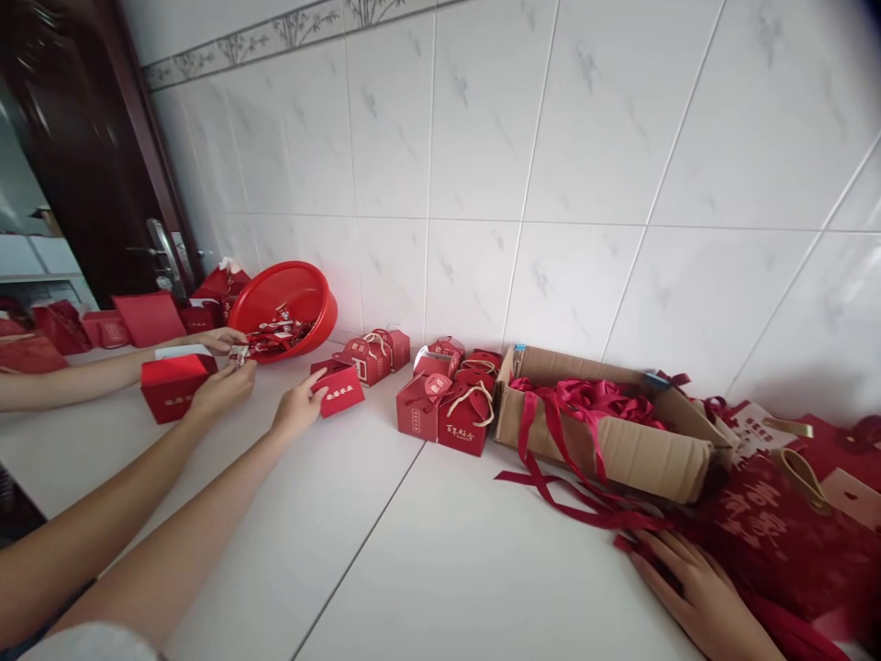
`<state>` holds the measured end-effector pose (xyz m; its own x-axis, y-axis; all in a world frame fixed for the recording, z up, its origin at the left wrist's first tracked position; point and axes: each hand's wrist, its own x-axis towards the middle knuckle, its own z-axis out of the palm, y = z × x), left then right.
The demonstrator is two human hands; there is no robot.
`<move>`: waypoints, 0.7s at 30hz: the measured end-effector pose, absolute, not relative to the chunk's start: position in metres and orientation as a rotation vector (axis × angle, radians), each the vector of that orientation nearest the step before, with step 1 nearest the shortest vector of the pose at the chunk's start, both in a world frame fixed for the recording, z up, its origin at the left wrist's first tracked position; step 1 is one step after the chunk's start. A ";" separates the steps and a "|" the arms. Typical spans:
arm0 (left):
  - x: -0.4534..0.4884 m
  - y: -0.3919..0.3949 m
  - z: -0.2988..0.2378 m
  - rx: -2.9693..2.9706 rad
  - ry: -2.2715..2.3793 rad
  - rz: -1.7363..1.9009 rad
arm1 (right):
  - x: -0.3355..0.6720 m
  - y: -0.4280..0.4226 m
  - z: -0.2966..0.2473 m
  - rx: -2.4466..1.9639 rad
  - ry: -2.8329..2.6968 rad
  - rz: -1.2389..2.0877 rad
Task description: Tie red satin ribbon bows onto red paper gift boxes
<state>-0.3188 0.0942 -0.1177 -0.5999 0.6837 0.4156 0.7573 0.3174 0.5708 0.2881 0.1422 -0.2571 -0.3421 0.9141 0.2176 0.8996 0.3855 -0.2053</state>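
Observation:
My left hand point(299, 404) reaches across the table with its fingers closed on the edge of a small red gift box point(342, 395) with pale lettering. Low on the right, my right hand point(695, 592) lies with fingers stretched out over dark red ribbon point(585, 514). That ribbon trails from a cardboard box point(606, 459) filled with more ribbon. Beside my right hand is a dark red bag point(777, 523) with light lettering. Between my hands stands a cluster of red gift boxes point(447, 413), some with cord handles.
At the left, a co-worker's hands point(230, 358) hold a small wrapped item near an open red box point(175, 390). Behind them a red basin point(323, 303) tilts, with small wrapped pieces inside. More red boxes point(148, 317) line the far left, by a tiled wall point(482, 184).

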 end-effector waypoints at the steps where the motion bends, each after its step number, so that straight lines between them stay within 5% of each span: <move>1: -0.313 0.082 -0.115 -1.399 -2.455 -1.202 | 0.287 0.141 -0.255 -1.589 -2.358 0.066; 8: -0.249 0.024 -0.097 -2.168 -2.294 -1.485 | 0.274 0.129 -0.229 -1.597 -2.357 0.108; 12: -0.175 0.048 -0.129 -2.717 -2.118 -1.283 | 0.273 0.126 -0.221 -1.585 -2.364 0.140; 21: -0.121 0.098 -0.162 -2.228 -1.878 -1.702 | 0.283 0.125 -0.226 -1.525 -2.370 0.140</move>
